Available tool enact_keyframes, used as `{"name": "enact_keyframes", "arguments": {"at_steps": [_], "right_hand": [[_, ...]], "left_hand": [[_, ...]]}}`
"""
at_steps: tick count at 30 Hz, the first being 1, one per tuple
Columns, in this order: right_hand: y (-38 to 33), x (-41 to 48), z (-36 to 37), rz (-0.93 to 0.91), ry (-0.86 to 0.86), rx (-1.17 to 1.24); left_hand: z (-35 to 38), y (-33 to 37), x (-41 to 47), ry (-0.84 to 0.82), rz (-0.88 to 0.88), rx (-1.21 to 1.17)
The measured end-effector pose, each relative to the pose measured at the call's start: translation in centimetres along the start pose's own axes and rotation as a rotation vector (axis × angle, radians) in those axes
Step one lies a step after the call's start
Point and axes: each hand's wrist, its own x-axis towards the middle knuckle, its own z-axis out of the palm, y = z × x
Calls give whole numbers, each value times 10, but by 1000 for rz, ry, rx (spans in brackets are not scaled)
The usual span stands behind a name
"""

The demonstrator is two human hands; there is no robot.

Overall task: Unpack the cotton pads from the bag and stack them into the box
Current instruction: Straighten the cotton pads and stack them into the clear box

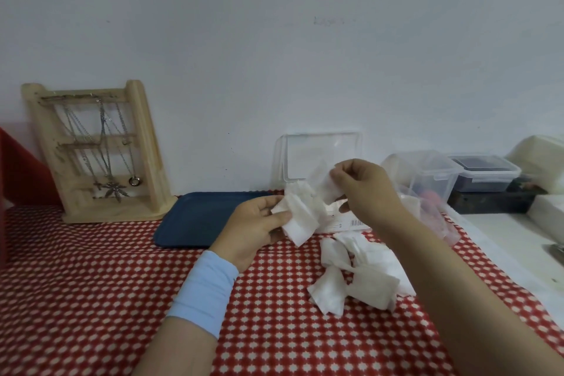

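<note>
A small bunch of white square cotton pads point(300, 218) is gripped in the left hand point(254, 230), thumb on top and fingers curled beneath, above the near right corner of a dark blue plastic tray point(198, 220). One more white pad point(326, 189) is pinched between the thumb and fingertips of the right hand point(364, 189), raised just beside the bunch. A loose pile of crumpled white pads point(358, 279) is spread on the red-and-white patterned worktop point(91, 284) below the right forearm. A flat white packet with a barcode point(348, 223) is seen under the right hand. Behind both hands, a clear plastic box point(320, 149) is set at the wall with its lid upright; its body is mostly hidden. Clear lidded containers point(433, 174) are crowded along the right edge. A pale wooden necklace stand point(100, 149) is placed at the far left. Open cloth is left in the near left area.
</note>
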Motion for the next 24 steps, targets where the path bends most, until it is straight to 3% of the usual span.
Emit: {"name": "enact_keyframes", "arguments": {"at_steps": [2, 4, 6, 8, 16, 24], "right_hand": [[-7, -2, -8, -48, -130, 104], [-14, -8, -15, -49, -365, 127], [-16, -13, -16, -43, -532, 10], [-15, -15, -9, -43, -576, -119], [-10, -12, 3, -53, -480, -300], [-5, -13, 20, 57, -70, 112]], "left_hand": [[-1, 1, -1, 4, -36, 30], [-1, 2, -2, -9, -72, 65], [0, 4, -5, -65, -96, 93], [2, 3, -7, -132, -103, 136], [3, 6, -9, -153, -119, 112], [7, 8, -6, 97, -51, -85]]}}
